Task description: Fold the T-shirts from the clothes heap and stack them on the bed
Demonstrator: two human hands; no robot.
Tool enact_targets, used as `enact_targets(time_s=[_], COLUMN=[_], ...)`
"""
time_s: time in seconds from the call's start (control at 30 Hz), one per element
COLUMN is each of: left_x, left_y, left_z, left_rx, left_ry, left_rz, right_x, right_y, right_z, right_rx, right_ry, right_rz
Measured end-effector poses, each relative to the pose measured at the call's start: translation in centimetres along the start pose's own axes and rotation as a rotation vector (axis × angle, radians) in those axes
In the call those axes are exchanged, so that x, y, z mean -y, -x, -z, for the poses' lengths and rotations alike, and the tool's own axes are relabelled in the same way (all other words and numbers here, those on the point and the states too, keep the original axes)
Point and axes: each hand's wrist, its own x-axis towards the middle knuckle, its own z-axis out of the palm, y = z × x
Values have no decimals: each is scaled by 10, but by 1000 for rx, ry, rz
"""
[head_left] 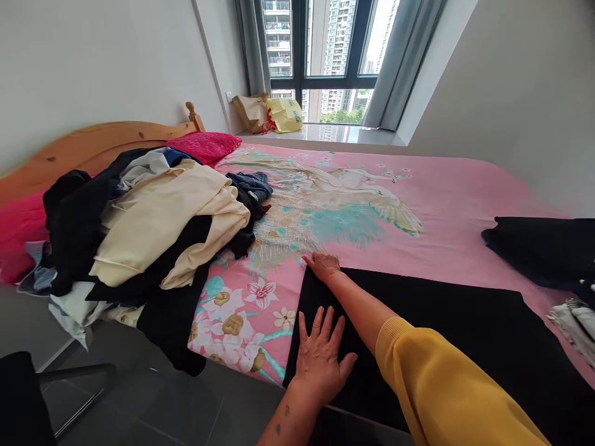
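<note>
A black garment (418, 310), flat and straight-edged like a trouser leg, lies across the near side of the pink bed. My left hand (320, 353) rests palm down on its left end, fingers spread and holding nothing. At the garment's far left corner is my right hand (324, 265), with its fingers reaching left over the edge; it looks laid on the cloth rather than closed round it. The yellow sleeve (441, 371) of my right arm crosses above the garment and hides part of it.
A heap of clothes (162, 217) covers the bed's left side, with some hanging over the edge. Folded dark clothes (543, 248) lie at the right. A red pillow (207, 145) sits by the wooden headboard (102, 139). Bags (284, 115) stand on the windowsill. A chair (21, 396) is lower left.
</note>
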Motion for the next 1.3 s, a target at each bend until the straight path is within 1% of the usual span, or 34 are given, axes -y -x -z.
enact_targets(time_s=[0.1,0.2,0.3,0.4,0.5,0.6,0.67,0.73,0.8,0.87,0.9,0.97,1.03,1.17,1.3], left_x=[0,0,-1,-6,-13,-15,-10,-1,10,20,23,27,27,22,12], left_y=[-2,-4,-5,-2,14,50,80,109,130,139,140,134,123,105,96], left_z=[1,2,3,4,5,5,5,4,2,1,0,-1,0,5,15], left_rx=[14,2,-19,-34,-31,-34,-77,-191,-341,-445,-466,-461,-436,-370,-278], left_ry=[-3,-2,-8,-24,-46,-68,-91,-81,13,176,256,367,406,356,320], left_rz=[9,4,-1,0,-39,-103,-87,-6,108,219,270,357,428,577,716], right_x=[-1,2,11,17,9,-16,-36,-54,-65,-68,-67,-62,-56,-52,-54], right_y=[-2,2,20,58,105,148,172,194,214,233,243,261,278,304,319], right_z=[-2,4,9,2,-9,-13,-12,-10,-9,-8,-9,-10,-12,-20,-26], right_rx=[-6,-13,-57,-109,-101,-124,-152,-177,-219,-289,-325,-378,-395,-409,-422], right_ry=[-16,-34,-35,-30,-24,15,31,14,-43,-130,-177,-261,-325,-348,-293], right_rz=[-15,-13,-11,91,181,184,165,118,68,60,73,104,122,150,179])
